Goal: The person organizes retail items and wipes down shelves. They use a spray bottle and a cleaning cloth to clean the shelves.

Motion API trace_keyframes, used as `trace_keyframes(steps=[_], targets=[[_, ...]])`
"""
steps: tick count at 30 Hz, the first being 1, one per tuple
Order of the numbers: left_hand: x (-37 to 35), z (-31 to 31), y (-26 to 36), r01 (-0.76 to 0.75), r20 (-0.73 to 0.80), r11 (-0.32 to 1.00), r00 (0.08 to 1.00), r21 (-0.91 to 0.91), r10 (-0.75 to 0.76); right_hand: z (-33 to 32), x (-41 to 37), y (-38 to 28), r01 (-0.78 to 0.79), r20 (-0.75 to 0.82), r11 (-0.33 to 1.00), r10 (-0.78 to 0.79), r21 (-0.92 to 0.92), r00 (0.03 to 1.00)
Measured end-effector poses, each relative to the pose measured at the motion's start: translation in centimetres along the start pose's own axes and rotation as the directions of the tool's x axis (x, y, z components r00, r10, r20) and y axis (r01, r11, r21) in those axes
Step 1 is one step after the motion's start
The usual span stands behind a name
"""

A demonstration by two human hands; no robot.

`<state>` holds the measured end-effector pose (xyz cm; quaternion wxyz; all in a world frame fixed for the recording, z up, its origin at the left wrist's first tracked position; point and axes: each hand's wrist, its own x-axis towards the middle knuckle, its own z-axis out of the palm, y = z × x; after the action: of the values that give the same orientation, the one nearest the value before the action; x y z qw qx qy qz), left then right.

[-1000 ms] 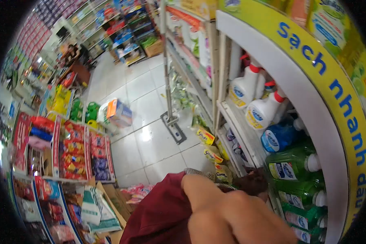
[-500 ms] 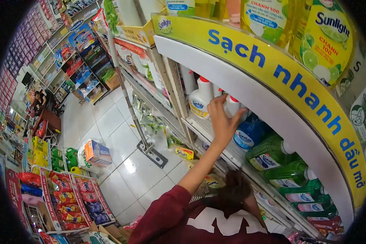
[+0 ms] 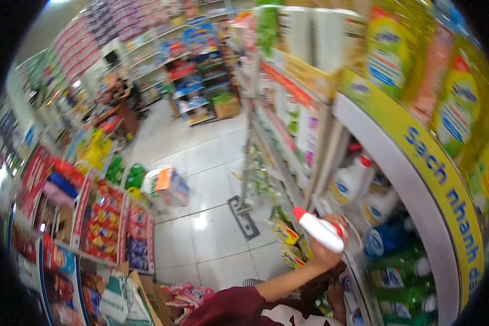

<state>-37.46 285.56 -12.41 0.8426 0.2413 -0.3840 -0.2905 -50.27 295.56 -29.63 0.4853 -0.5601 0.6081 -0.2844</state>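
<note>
My left hand reaches out from a maroon sleeve and is closed around a white spray bottle with a red nozzle tip and red trigger. The bottle is in front of the shelf edge, with its nozzle pointing up and left; my arm and hand hide its lower part. Behind it on the shelf stand another white bottle with a red top and a white labelled bottle. My right hand is low beside the shelf, blurred and dark, and its fingers cannot be made out.
A blue bottle and several green bottles fill the shelf behind a curved yellow sign. A flat mop stands on the tiled floor near a cardboard box. Racks of packets line the left.
My left hand has drawn the spray bottle off the shelf, outward over the aisle. The view has swung left, so the shelf now sits further right and lower.
</note>
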Motion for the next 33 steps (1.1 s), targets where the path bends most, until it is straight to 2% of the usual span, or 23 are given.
trace_keyframes(steps=[2,4,6,7,8,10,12,13,15,16,18,19,21,22,23,24,26,28,29,30,31,32,33], targets=[[2.2,-1.8,5.1,-0.149,0.156,0.989,0.977,0.0,0.147,0.3,1.3,-0.7,0.032,0.058,0.948,-0.015,-0.316,0.998],[4.2,-4.8,9.6,0.18,0.275,0.962,0.933,0.205,-0.233,1.2,3.6,0.4,-0.004,0.09,0.872,0.055,-0.49,0.994],[5.1,-8.4,11.6,0.234,0.337,0.919,0.878,0.316,-0.339,1.8,4.4,-3.0,0.147,0.115,0.947,-0.119,-0.285,0.986],[5.0,-10.5,12.3,0.287,0.348,0.933,0.87,0.218,-0.349,2.7,6.3,-0.8,0.186,0.083,0.967,-0.174,-0.175,0.981],[4.7,-12.3,13.1,0.342,0.363,0.932,0.859,0.118,-0.361,2.2,6.0,-5.6,0.121,0.156,0.964,-0.085,-0.238,0.984],[4.3,-16.1,14.1,0.456,0.285,0.888,0.846,0.052,-0.451,3.6,10.2,-0.6,-0.223,0.116,0.965,0.24,-0.136,0.964],[4.1,-19.5,14.2,0.496,0.283,0.865,0.821,0.079,-0.496,4.8,14.3,4.6,0.034,0.148,0.91,-0.105,0.414,0.983],[3.8,-20.8,14.5,0.571,0.256,0.818,0.783,0.068,-0.567,6.7,12.9,1.9,0.074,0.153,0.835,-0.186,0.545,0.971],[3.2,-23.3,15.0,0.65,0.249,0.751,0.713,0.117,-0.656,12.0,6.1,-10.3,0.128,0.272,0.793,-0.349,0.595,0.897],[3.4,-24.2,16.5,0.551,0.181,0.663,0.685,0.507,-0.706,14.0,3.0,-15.2,0.202,0.355,0.784,-0.473,0.587,0.807],[1.3,-26.0,16.1,0.554,0.036,0.748,0.794,0.366,-0.606,17.1,-1.3,-22.4,0.565,0.376,0.676,-0.735,0.472,0.565],[1.0,-27.2,16.0,0.427,0.114,0.738,0.823,0.522,-0.557,18.8,-2.0,-24.1,0.819,0.219,0.5,-0.864,0.28,0.453],[0.3,-29.8,15.9,0.101,0.266,0.649,0.856,0.754,-0.443,21.2,-3.5,-25.0,0.521,0.214,0.672,-0.698,0.526,0.684],[1.8,-28.5,18.4,-0.368,0.468,0.307,0.798,0.877,-0.379,21.9,-3.7,-25.3,0.348,0.242,0.698,-0.598,0.626,0.765],[1.6,-29.7,18.1,-0.128,0.365,0.447,0.786,0.885,-0.498,21.9,-3.0,-24.5,0.238,0.472,0.827,-0.499,0.509,0.727],[0.6,-31.5,17.3,0.134,0.281,0.535,0.73,0.834,-0.622,22.2,-2.6,-23.7,0.153,0.535,0.846,-0.451,0.51,0.715],[0.7,-31.6,16.8,0.187,0.291,0.519,0.649,0.834,-0.703,22.4,-2.0,-22.8,-0.02,0.659,0.873,-0.353,0.488,0.664],[0.8,-30.7,16.6,-0.237,0.409,0.34,0.637,0.91,-0.654,22.0,-1.6,-22.1,-0.141,0.668,0.842,-0.298,0.52,0.682],[1.0,-30.3,16.9,-0.175,0.394,0.371,0.625,0.912,-0.674,21.9,-1.2,-21.3,-0.169,0.667,0.831,-0.286,0.53,0.687],[1.1,-29.7,16.9,-0.189,0.411,0.409,0.712,0.893,-0.569,21.8,-0.7,-20.1,-0.199,0.668,0.816,-0.275,0.542,0.692],[1.1,-29.1,17.0,-0.207,0.417,0.441,0.787,0.873,-0.455,22.2,1.3,-16.3,-0.021,0.655,0.89,-0.318,0.455,0.686],[0.9,-29.0,17.2,-0.223,0.407,0.468,0.849,0.855,-0.338,22.5,1.1,-16.4,-0.037,0.568,0.906,-0.232,0.421,0.79],[0.6,-29.6,17.2,0.069,0.25,0.599,0.867,0.797,-0.431,22.8,0.7,-16.6,-0.059,0.465,0.921,-0.139,0.385,0.874]])
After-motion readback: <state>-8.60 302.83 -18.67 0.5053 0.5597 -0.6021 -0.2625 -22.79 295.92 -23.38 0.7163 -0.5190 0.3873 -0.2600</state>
